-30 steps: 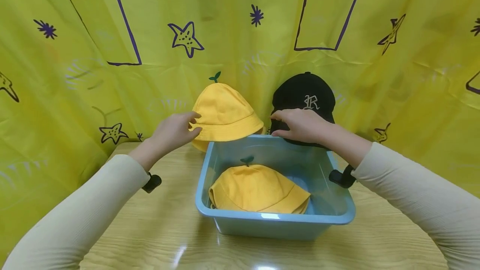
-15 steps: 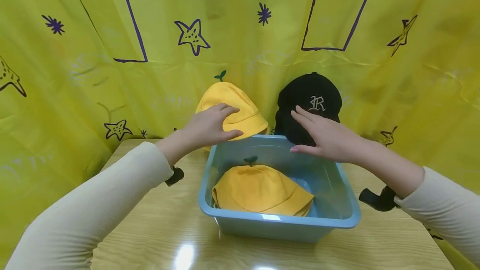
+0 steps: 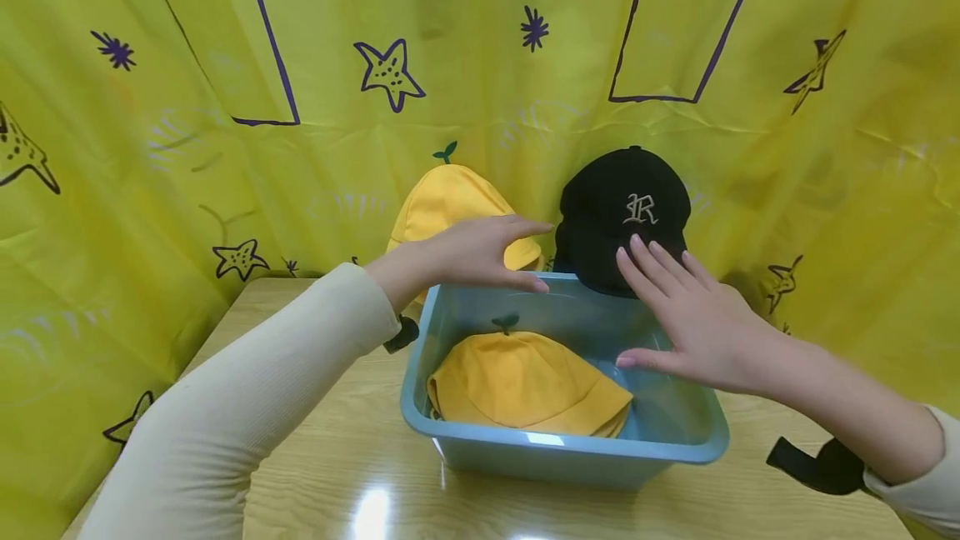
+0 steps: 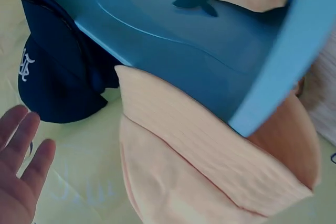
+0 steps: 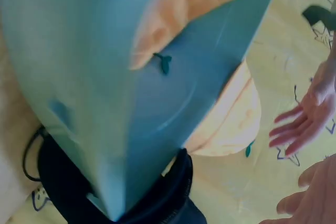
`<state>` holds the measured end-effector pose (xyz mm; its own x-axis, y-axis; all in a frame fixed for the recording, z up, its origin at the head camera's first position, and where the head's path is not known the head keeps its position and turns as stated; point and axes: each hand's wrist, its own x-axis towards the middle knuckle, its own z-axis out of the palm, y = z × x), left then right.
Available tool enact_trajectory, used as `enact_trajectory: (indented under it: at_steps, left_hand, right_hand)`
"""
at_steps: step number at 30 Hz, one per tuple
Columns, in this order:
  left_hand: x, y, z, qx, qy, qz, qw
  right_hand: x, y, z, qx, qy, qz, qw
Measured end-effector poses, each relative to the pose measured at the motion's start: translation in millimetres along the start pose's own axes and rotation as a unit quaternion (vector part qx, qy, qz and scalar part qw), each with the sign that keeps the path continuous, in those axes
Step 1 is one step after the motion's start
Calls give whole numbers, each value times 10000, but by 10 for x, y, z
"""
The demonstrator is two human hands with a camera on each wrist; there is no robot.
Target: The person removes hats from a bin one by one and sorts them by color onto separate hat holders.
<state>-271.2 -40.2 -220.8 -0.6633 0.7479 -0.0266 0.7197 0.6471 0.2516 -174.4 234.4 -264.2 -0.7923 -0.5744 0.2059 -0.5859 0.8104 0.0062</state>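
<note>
My left hand hovers in front of the yellow bucket hat at the back, fingers extended to the right and holding nothing. My right hand is spread over the right side of the blue plastic tub, below the black baseball cap, also holding nothing. That cap, with a pale letter R, leans at the tub's back right. The hat behind has a green sprout on top, and its brim hangs over the back rim in the left wrist view. A second yellow bucket hat, also sprouted, lies inside the tub.
A yellow curtain with purple star and frame drawings hangs right behind the hats. The tub stands on a light wooden table, whose left edge runs near the curtain.
My left hand has moved right, across the front of the back hat. My right hand has drawn away from the black cap, down and right, its fingers spreading. The hats and tub stay put.
</note>
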Motion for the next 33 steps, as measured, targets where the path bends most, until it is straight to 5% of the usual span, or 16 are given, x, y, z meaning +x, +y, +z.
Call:
enact_trajectory:
  at_steps: [8,21,33]
  left_hand:
    - [275,113,125,-567,-768,555,9939]
    - [625,171,490,-1432,-1247,1120,9754]
    - [839,154,877,-1757,-1621,929,9666]
  right_hand:
    - [-384,-13,333,-93,389,-181,9990]
    - [-641,-44,661,687,241,130,9973]
    - [-690,-72,717,798,210,135,9965]
